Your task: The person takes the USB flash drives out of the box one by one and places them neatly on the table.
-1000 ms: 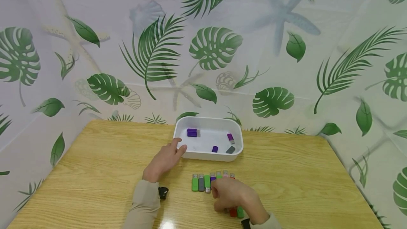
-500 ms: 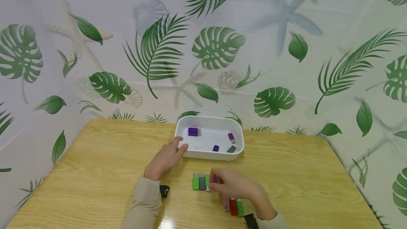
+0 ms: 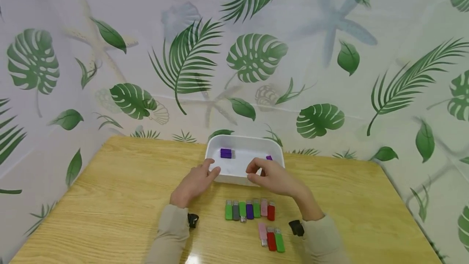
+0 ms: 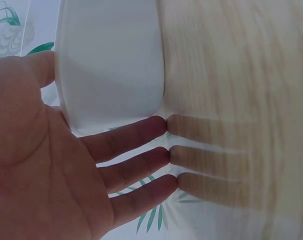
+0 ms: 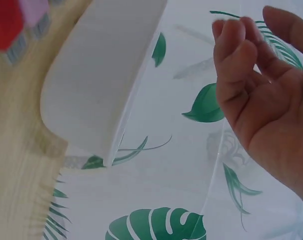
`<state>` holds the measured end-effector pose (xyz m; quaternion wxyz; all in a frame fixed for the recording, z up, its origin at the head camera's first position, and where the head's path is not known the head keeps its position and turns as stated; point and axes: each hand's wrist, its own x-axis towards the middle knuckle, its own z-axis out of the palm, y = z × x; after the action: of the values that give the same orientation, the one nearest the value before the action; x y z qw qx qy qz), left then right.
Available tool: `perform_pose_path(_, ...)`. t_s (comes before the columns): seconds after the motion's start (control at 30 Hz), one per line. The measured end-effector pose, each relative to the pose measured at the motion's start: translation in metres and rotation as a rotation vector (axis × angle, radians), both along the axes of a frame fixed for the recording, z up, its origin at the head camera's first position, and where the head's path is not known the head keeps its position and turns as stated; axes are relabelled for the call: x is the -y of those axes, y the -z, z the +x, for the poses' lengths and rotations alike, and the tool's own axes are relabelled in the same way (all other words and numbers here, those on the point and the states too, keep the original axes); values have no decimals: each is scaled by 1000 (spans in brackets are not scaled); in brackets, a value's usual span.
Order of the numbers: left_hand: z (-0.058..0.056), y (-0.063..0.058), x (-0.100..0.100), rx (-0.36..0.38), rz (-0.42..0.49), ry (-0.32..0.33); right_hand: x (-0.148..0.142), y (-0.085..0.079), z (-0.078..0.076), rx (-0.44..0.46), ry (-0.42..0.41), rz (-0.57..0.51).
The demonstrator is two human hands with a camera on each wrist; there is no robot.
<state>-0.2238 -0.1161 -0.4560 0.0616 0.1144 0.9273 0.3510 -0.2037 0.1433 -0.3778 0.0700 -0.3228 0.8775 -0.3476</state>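
A white plastic bin (image 3: 234, 180) stands at the back of the table, with purple USB sticks (image 3: 226, 153) inside at its left. My left hand (image 3: 194, 182) rests at the bin's front left corner, thumb and index finger at the rim. In the left wrist view its other fingers reach straight to the tabletop. Over the bin's front right rim hovers my right hand (image 3: 272, 177), fingers loosely bent, thumb apart from them; nothing shows between them in the right wrist view (image 5: 261, 85). It hides part of the bin's inside. A purple stick (image 3: 269, 157) peeks out behind it.
Before the bin lies a row of USB sticks: green (image 3: 229, 211), grey (image 3: 235, 212), purple (image 3: 249, 211), pink (image 3: 264, 207), red (image 3: 271, 212) and more green ones. Closer in lie a pink (image 3: 262, 231), a red (image 3: 271, 241) and a green stick (image 3: 280, 242). A leaf-patterned cloth (image 3: 253, 56) hangs behind.
My right hand has moved from the row of USB sticks up and away to above the bin, uncovering the row. My left hand stays at the bin's corner.
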Motion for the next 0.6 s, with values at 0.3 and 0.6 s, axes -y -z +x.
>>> perform_pose_path(0.3, 0, 3, 2, 1, 5, -4, 15, 16, -46, -137, 169, 63)
perform_pose_path(0.6, -2, 1, 2, 23, -11, -11, 36, 45, -75, -54, 255, 187)
